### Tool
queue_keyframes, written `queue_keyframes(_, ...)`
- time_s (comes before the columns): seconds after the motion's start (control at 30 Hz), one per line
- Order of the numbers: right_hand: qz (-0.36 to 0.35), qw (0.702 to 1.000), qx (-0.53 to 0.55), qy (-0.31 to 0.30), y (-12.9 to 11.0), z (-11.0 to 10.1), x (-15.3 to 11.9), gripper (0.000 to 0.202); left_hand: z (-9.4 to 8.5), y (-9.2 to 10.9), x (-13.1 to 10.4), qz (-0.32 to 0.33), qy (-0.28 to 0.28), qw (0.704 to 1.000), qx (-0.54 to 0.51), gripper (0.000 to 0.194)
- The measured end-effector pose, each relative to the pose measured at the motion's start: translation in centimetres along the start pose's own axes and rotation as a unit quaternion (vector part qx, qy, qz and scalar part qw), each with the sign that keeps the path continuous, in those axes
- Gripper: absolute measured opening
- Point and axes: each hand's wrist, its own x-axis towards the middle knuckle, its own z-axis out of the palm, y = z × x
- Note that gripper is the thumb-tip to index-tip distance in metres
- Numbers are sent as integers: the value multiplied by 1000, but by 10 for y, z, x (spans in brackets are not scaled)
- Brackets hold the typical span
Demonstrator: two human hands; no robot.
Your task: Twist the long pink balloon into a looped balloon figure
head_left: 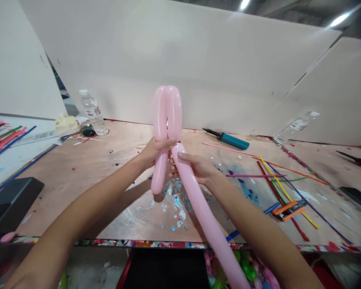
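A long pink modelling balloon [167,104] is held up over the middle of the table. Its upper part is folded into two bubbles side by side, and a short bubble hangs below them on the left. My left hand [154,151] is closed around the balloon at the joint under the two bubbles. Just right of it, my right hand [195,165] grips the top of the long unfolded length, which runs down past the table's front edge toward me. Some fingers of both hands are hidden behind the balloon.
On the right lie a blue hand pump [228,139], several uninflated balloons [276,180] and an orange-and-black tool [289,210]. Water bottles [93,112] stand or lean near the white partition [216,68]. A dark box [16,202] sits at the left front. Inflated balloons [248,267] show below the table edge.
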Motion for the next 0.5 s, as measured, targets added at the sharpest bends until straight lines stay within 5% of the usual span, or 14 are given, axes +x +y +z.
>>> queue_keyframes(0.2,36,995,50,-80,15,-6,-5,47,12,-13,-23,3,91,996,12,39)
queue_keyframes(0.37,32,998,43,-44,29,-9,-11,21,10,-38,-45,2,119,993,4,39)
queue_keyframes(0.5,82,995,25,-53,37,-16,-12,30,5,-50,-49,-13,115,993,19,36)
